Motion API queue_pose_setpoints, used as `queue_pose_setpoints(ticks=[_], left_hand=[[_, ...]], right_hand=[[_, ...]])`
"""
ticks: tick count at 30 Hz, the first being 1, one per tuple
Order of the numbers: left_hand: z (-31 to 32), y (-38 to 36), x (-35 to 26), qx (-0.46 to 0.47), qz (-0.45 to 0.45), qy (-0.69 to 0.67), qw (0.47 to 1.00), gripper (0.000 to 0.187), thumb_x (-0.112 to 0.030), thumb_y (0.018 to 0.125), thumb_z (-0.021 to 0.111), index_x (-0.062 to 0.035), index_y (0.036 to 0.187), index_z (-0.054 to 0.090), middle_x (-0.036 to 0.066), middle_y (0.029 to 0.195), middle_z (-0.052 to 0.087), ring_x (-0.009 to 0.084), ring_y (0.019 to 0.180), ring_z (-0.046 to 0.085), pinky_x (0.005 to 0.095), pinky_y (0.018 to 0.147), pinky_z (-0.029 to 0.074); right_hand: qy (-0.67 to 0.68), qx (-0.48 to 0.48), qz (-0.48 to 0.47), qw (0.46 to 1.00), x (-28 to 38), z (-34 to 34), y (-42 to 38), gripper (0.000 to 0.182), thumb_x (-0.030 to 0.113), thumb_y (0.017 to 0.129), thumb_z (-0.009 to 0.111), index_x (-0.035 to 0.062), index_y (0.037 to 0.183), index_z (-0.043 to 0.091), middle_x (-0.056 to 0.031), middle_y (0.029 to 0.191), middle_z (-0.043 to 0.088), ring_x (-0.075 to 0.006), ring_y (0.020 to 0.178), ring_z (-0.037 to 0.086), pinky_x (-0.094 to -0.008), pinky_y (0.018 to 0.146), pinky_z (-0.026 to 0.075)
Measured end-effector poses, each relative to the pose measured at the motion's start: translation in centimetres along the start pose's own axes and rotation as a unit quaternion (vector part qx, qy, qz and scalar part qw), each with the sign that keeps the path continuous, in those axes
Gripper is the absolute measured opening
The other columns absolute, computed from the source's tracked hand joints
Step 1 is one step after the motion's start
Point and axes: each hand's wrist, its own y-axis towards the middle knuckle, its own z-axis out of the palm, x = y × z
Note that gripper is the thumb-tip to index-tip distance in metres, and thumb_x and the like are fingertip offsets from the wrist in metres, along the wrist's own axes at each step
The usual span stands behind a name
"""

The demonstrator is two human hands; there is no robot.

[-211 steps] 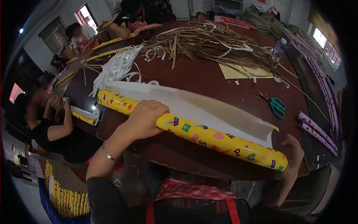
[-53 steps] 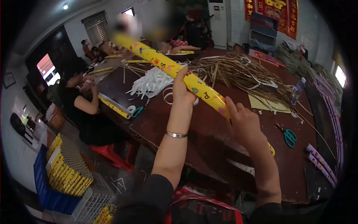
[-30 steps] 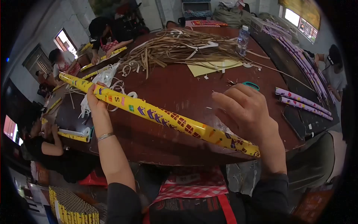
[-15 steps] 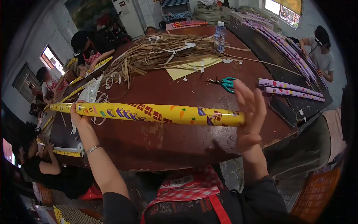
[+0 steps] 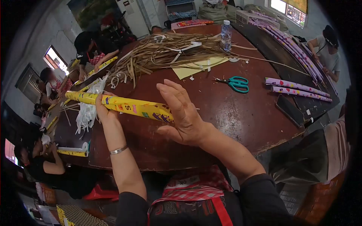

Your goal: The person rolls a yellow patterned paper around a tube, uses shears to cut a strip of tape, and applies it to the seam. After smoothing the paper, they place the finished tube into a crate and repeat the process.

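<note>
A roll of yellow printed wrapping paper (image 5: 132, 106) is raised over the brown table, slanting from upper left to lower right. My left hand (image 5: 106, 109) is closed around it from below, left of its middle. At the roll's right end, my right hand (image 5: 183, 116) is open, fingers stretched up and thumb apart. That hand overlaps the end of the roll and hides it. Beyond my right hand, teal-handled scissors (image 5: 237, 84) lie on the table. White strips (image 5: 88, 115) are heaped behind my left hand.
Brown strips (image 5: 151, 56) pile up at the back, near yellow paper (image 5: 196, 67) and a water bottle (image 5: 226, 36). Purple rolls (image 5: 298, 87) and a dark phone-like slab (image 5: 289, 110) lie right. Several people work around the table; a yellow roll (image 5: 73, 152) lies at the left edge.
The yellow roll has turned and looks shorter, its right end now farther left. My right hand has swung left with it, still open. My left hand keeps its hold, shifted slightly right.
</note>
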Motion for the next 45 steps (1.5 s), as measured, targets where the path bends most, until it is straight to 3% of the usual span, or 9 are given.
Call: queue_pose_setpoints(ticks=[6, 14, 23, 27, 30, 33, 41, 43, 45], left_hand=[[-1.8, 0.1, -3.0, 0.054, -0.084, -0.043, 0.994, 0.022, -0.022, 0.087, 0.061, -0.0047, 0.095, 0.05, 0.007, 0.087, 0.056, 0.0226, 0.082, 0.057, 0.04, 0.077, 0.049], [-1.8, -0.3, -3.7, 0.085, -0.101, -0.012, 0.991, 0.025, -0.029, 0.088, 0.059, -0.0054, 0.092, 0.052, 0.006, 0.084, 0.056, 0.0231, 0.079, 0.056, 0.039, 0.077, 0.049], [-0.6, -1.1, -2.0, -0.024, -0.004, -0.056, 0.998, 0.02, -0.015, 0.087, 0.059, -0.0052, 0.1, 0.047, 0.01, 0.086, 0.058, 0.0242, 0.079, 0.059, 0.0386, 0.072, 0.053], [-0.4, -2.0, -0.9, 0.023, 0.04, 0.042, 0.998, 0.018, -0.013, 0.088, 0.06, -0.0061, 0.099, 0.048, 0.007, 0.086, 0.06, 0.0216, 0.077, 0.061, 0.0389, 0.072, 0.054], [2.6, -3.7, -0.3, 0.002, 0.083, 0.051, 0.995, 0.014, -0.017, 0.088, 0.061, -0.0066, 0.092, 0.053, 0.008, 0.082, 0.061, 0.0226, 0.075, 0.062, 0.038, 0.07, 0.054], [7.7, -6.6, 0.2, 0.048, 0.132, 0.087, 0.986, 0.013, -0.018, 0.09, 0.062, -0.0069, 0.088, 0.056, 0.007, 0.079, 0.062, 0.022, 0.074, 0.062, 0.0367, 0.069, 0.055], [21.2, -13.3, 0.8, 0.243, 0.252, 0.207, 0.913, 0.024, -0.021, 0.086, 0.071, -0.0034, 0.099, 0.061, 0.006, 0.092, 0.064, 0.0175, 0.077, 0.068, 0.0344, 0.066, 0.06], [22.9, -14.4, 0.8, 0.277, 0.254, 0.214, 0.902, 0.026, -0.022, 0.086, 0.072, -0.0036, 0.1, 0.061, 0.004, 0.092, 0.064, 0.0173, 0.076, 0.068, 0.0348, 0.065, 0.06], [24.1, -14.5, 0.6, 0.273, 0.248, 0.228, 0.901, 0.031, -0.024, 0.083, 0.075, -0.0039, 0.101, 0.061, 0.007, 0.085, 0.066, 0.0178, 0.071, 0.068, 0.0344, 0.065, 0.06]], right_hand=[[-0.097, 0.033, -0.006, 0.995, 0.5, -5.7, 1.5, 0.05, 0.022, 0.086, 0.067, 0.005, 0.13, 0.05, -0.0188, 0.127, 0.055, -0.0409, 0.119, 0.05, -0.054, 0.102, 0.038], [-0.147, 0.092, -0.048, 0.984, 1.2, -6.3, 3.2, 0.045, 0.02, 0.078, 0.075, 0.011, 0.119, 0.059, -0.0079, 0.113, 0.062, -0.0307, 0.112, 0.057, -0.0539, 0.102, 0.038], [-0.168, 0.18, -0.127, 0.961, 0.4, -4.4, 4.3, 0.036, 0.013, 0.075, 0.069, 0.0106, 0.11, 0.062, -0.0037, 0.092, 0.059, -0.0248, 0.098, 0.06, -0.0514, 0.099, 0.041], [-0.248, 0.222, -0.165, 0.929, 0.5, -4.2, 4.1, 0.024, 0.013, 0.074, 0.063, 0.0088, 0.098, 0.063, -0.0019, 0.076, 0.055, -0.0236, 0.083, 0.062, -0.0452, 0.091, 0.047], [-0.227, 0.159, -0.163, 0.947, -0.2, -4.4, 2.7, 0.021, 0.013, 0.073, 0.064, 0.0069, 0.093, 0.064, -0.0026, 0.076, 0.057, -0.0248, 0.075, 0.062, -0.0432, 0.083, 0.05], [-0.164, 0.067, -0.08, 0.981, -1.3, -5.2, 0.9, 0.044, 0.02, 0.075, 0.072, 0.0038, 0.114, 0.059, -0.0077, 0.083, 0.062, -0.0267, 0.076, 0.063, -0.0474, 0.082, 0.051], [-0.154, -0.023, -0.042, 0.987, -0.3, -5.4, -2.0, 0.07, 0.026, 0.078, 0.078, 0.0049, 0.133, 0.04, -0.0075, 0.084, 0.062, -0.0258, 0.076, 0.063, -0.0508, 0.088, 0.048], [-0.133, -0.05, -0.033, 0.989, 0.1, -5.3, -2.0, 0.078, 0.001, 0.074, 0.077, -0.0004, 0.138, 0.033, -0.011, 0.087, 0.064, -0.0233, 0.077, 0.065, -0.04, 0.076, 0.052], [-0.125, -0.061, -0.042, 0.989, 0.4, -4.9, -1.8, 0.079, -0.001, 0.074, 0.076, -0.0006, 0.139, 0.031, -0.0115, 0.088, 0.064, -0.0228, 0.077, 0.065, -0.0376, 0.073, 0.052]])
